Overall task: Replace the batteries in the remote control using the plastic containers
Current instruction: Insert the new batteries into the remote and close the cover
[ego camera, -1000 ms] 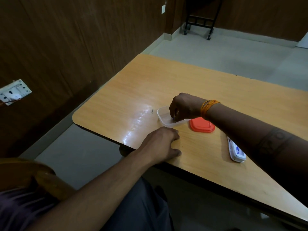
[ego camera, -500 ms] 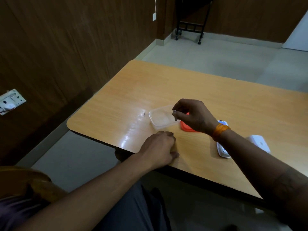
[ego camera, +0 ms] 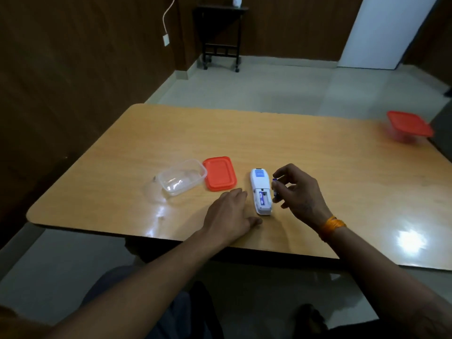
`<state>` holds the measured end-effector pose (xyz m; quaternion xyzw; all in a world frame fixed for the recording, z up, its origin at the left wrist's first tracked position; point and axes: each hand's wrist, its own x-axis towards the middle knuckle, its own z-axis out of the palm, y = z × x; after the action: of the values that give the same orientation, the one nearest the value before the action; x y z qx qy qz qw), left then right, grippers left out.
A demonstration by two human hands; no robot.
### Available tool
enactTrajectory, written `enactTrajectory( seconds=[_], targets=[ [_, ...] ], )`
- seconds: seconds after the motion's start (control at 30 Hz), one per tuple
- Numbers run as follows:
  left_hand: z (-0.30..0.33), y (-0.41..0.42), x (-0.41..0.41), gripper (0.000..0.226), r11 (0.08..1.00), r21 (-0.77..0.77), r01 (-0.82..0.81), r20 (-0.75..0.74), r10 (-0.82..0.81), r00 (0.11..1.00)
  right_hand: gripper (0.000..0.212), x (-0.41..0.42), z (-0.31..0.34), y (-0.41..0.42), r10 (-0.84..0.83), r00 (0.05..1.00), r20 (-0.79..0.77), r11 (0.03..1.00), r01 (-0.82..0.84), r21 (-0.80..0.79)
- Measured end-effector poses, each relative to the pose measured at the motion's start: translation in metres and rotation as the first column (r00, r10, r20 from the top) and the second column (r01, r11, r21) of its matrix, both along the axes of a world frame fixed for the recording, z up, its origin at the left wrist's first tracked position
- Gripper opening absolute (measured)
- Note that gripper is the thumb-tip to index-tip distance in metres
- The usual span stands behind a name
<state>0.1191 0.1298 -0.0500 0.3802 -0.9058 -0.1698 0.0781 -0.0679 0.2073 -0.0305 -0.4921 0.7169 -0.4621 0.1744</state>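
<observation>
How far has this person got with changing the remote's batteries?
Done: the clear tub is open and looks empty, its red lid beside it; the remote lies back-up, bay uncovered, one battery seated. In hand: the right hand pinches a second battery; the left hand rests beside the remote. Left: seat it, close the bay.

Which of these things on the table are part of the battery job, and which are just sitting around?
Part of the job:
white remote control, battery bay open
small blue battery pinched in the right hand
left hand
clear plastic container
its red lid

Just lying about:
closed red-lidded container
black side table
</observation>
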Motion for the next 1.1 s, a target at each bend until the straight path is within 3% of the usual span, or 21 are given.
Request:
enactTrajectory(
  seconds=[0.13,0.23,0.57,0.73,0.9,1.1],
  targets=[
    [-0.015,0.003,-0.026,0.089,0.999,0.036,-0.038,-0.192,0.044,0.98,0.022,-0.014,-0.004,0.014,-0.014,0.995,-0.098,0.995,0.023,0.1],
    [-0.025,0.0,-0.033,0.101,0.998,0.026,-0.054,-0.202,0.058,0.978,0.019,-0.013,-0.011,0.013,-0.032,0.986,-0.162,0.991,0.053,0.124],
    [-0.043,-0.009,-0.034,0.09,0.998,-0.059,-0.022,-0.231,0.008,0.973,0.007,0.004,-0.023,0.002,0.033,0.951,-0.308,0.993,0.003,0.118],
    [-0.037,-0.007,-0.035,0.092,0.999,-0.014,-0.035,-0.236,0.031,0.971,0.015,0.014,-0.013,-0.005,0.171,0.817,-0.55,0.97,-0.041,0.24],
    [-0.038,-0.008,-0.033,0.095,0.999,-0.007,-0.035,-0.232,0.032,0.972,0.019,0.013,-0.004,-0.012,0.205,0.846,-0.492,0.942,-0.033,0.335],
    [-0.04,-0.009,-0.034,0.089,0.998,-0.027,-0.053,-0.236,0.045,0.971,0.018,0.01,0.001,-0.015,0.105,0.952,-0.289,0.922,0.016,0.387]
  ],
)
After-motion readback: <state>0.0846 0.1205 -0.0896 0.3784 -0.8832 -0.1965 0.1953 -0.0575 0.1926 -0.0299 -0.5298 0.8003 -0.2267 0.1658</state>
